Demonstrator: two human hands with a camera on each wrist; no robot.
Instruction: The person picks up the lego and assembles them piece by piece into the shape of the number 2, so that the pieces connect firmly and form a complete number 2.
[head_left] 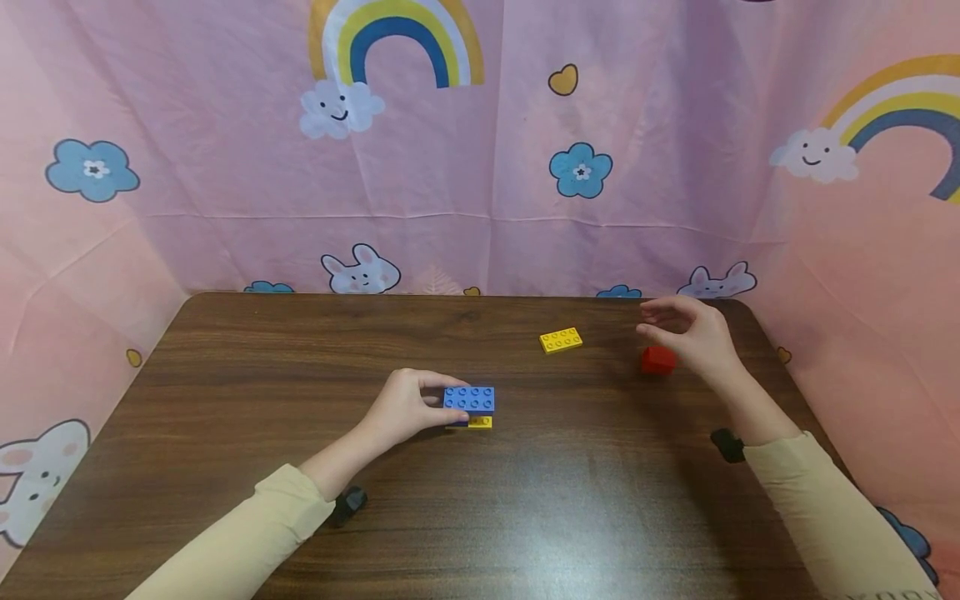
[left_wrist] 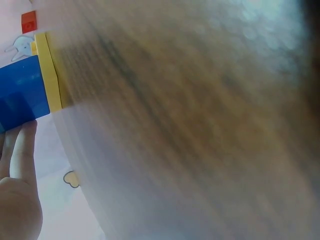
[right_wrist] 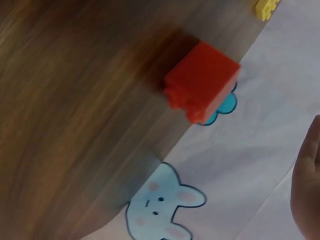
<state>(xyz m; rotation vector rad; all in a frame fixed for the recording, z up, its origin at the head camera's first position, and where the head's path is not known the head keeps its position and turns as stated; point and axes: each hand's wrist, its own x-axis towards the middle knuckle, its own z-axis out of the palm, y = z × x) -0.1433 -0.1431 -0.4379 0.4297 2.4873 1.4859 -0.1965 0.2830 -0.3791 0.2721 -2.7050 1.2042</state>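
Near the table's middle my left hand (head_left: 408, 407) grips a studded blue toy brick (head_left: 469, 400) between thumb and fingers. Below the blue brick a thin yellow base plate (head_left: 482, 422) shows; the left wrist view has the blue brick's side (left_wrist: 22, 90) against the yellow plate (left_wrist: 49, 72). At the right, my right hand (head_left: 697, 337) is held above the table with bent fingers and nothing between them. Just under it a red brick (head_left: 658, 361) lies on its side, its studs (right_wrist: 182, 105) visible in the right wrist view.
A second flat yellow plate (head_left: 561, 340) lies studs up toward the back, left of the red brick. The brown wooden table (head_left: 315, 350) ends at a printed pink cloth (head_left: 435, 183) at the back and sides. Dark wrist devices (head_left: 348, 504) sit under both forearms.
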